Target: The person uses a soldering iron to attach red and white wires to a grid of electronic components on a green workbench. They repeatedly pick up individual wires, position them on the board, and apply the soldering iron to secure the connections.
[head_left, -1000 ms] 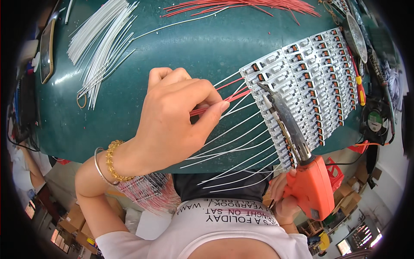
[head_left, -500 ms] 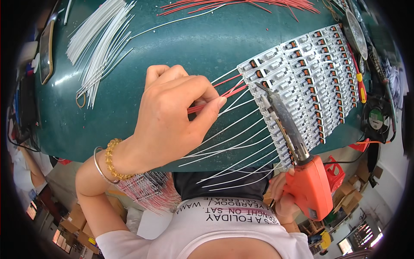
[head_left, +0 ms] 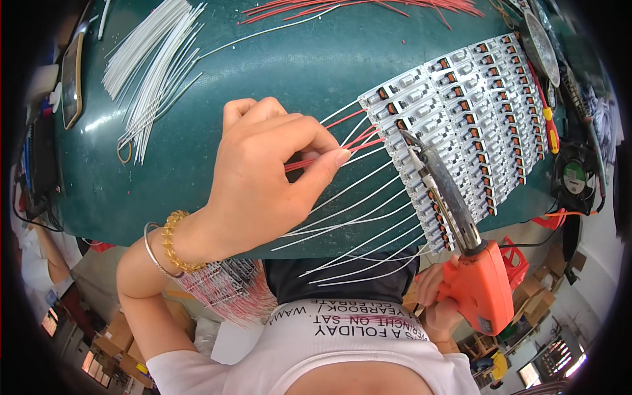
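My left hand (head_left: 266, 174) pinches several thin red wires (head_left: 363, 139) between thumb and fingers, left of a panel of small circuit boards (head_left: 442, 122). The wires' far ends reach the panel's left edge. White wires (head_left: 349, 228) run out from the same edge, some passing under my hand. In my right hand (head_left: 434, 296), at the lower right, is an orange soldering gun (head_left: 484, 280), gripped by its handle. Its dark tip lies over the panel's left part, close to the red wire ends. Whether the tip touches a board I cannot tell.
Bundles of white wires (head_left: 146, 52) and red wires (head_left: 368, 5) lie on the green tabletop (head_left: 276, 72). A phone (head_left: 72, 82) is at the left edge. At right are a yellow-handled screwdriver (head_left: 551, 128) and a small black fan (head_left: 576, 178). More wired boards (head_left: 227, 284) hang below the table edge.
The soldering gun has shifted slightly down and right, its tip moving down along the panel edge. My left hand has moved marginally right, still pinching the red wires.
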The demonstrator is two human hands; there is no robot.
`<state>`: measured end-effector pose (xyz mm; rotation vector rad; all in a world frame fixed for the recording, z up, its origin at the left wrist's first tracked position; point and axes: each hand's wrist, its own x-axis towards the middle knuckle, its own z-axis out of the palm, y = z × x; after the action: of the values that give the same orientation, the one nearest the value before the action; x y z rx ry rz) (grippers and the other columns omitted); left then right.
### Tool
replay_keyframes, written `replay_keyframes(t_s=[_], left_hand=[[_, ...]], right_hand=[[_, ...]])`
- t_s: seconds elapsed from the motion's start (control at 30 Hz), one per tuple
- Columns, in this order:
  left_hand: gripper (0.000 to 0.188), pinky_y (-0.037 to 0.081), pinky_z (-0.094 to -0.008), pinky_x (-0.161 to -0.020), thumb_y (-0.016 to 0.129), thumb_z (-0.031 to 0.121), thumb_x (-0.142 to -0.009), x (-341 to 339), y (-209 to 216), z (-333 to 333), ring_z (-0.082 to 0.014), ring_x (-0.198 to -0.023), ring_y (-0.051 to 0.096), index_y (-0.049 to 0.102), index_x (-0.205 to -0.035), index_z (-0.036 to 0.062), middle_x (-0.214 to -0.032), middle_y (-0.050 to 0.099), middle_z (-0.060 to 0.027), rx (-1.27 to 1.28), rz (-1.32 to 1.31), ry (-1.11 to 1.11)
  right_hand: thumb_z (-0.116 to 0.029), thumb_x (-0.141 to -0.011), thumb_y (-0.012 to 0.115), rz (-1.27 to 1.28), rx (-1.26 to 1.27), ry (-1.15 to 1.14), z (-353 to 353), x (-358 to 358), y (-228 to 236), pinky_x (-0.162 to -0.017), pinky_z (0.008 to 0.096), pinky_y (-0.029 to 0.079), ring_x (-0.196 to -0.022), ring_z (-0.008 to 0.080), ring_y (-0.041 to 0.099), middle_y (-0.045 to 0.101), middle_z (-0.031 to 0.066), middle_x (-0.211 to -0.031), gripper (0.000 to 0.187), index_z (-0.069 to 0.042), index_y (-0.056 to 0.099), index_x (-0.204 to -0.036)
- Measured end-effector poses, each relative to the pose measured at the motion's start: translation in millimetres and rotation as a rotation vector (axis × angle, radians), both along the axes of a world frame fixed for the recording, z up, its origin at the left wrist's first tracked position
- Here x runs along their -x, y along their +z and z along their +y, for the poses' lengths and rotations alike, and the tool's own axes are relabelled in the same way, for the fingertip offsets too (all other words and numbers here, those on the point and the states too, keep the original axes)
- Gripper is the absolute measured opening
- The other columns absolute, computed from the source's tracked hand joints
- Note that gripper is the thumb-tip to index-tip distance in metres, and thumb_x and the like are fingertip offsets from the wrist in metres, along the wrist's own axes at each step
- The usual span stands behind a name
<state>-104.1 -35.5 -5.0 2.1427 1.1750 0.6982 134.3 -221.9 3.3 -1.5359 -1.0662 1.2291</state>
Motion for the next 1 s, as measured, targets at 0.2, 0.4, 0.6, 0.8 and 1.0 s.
replay_keyframes(t_s=[0.2, 0.4, 0.6, 0.8, 1.0], left_hand=[[0.008, 0.032, -0.0315, -0.079, 0.075, 0.01, -0.077, -6, -2, -1, -0.0149, -0.065, 0.044, 0.067, -0.075, 0.0099, -0.064, 0.057, 0.0029, -0.02, 0.02, -0.025], [0.009, 0.032, -0.0317, -0.079, 0.075, 0.009, -0.077, -7, -2, 0, -0.0152, -0.065, 0.044, 0.067, -0.074, 0.0097, -0.064, 0.057, 0.0029, -0.038, 0.025, -0.022], [0.009, 0.032, -0.0317, -0.078, 0.074, 0.008, -0.077, -6, -2, -2, -0.0152, -0.065, 0.044, 0.066, -0.074, 0.0092, -0.064, 0.057, 0.0027, -0.048, 0.038, -0.018], [0.009, 0.032, -0.0316, -0.078, 0.075, 0.008, -0.077, -7, -2, -1, -0.0153, -0.065, 0.044, 0.066, -0.074, 0.0091, -0.064, 0.057, 0.0025, -0.043, 0.038, -0.024], [0.009, 0.032, -0.0314, -0.078, 0.075, 0.009, -0.077, -5, -2, -2, -0.0153, -0.066, 0.045, 0.066, -0.075, 0.0089, -0.064, 0.057, 0.0025, -0.051, 0.044, -0.015]], right_hand=[[-0.048, -0.082, 0.058, -0.065, 0.081, -0.057, -15, -4, -4, -0.056, 0.0281, 0.042, -0.05, 0.0135, 0.048, 0.048, -0.0015, -0.057, 0.055, -0.004, 0.052, -0.114], [-0.007, -0.08, 0.052, -0.112, -0.049, -0.063, -43, -27, -31, -0.06, 0.0302, 0.046, -0.063, 0.0167, 0.057, 0.058, 0.0038, -0.069, 0.012, -0.001, 0.06, -0.086], [-0.029, -0.085, 0.054, -0.308, 0.015, 0.182, -25, -26, -13, -0.06, 0.0285, 0.045, -0.061, 0.015, 0.054, 0.056, 0.0029, -0.072, 0.035, -0.001, 0.057, -0.105], [-0.069, -0.082, 0.058, -0.088, -0.018, -0.083, -23, -4, -16, -0.05, 0.0261, 0.039, -0.044, 0.01, 0.044, 0.043, -0.005, -0.051, 0.084, 0.0, 0.048, -0.128], [-0.068, -0.082, 0.059, -0.045, -0.031, -0.054, -13, -1, -12, -0.049, 0.025, 0.038, -0.043, 0.0094, 0.043, 0.043, -0.0051, -0.051, 0.083, 0.0, 0.048, -0.13]])
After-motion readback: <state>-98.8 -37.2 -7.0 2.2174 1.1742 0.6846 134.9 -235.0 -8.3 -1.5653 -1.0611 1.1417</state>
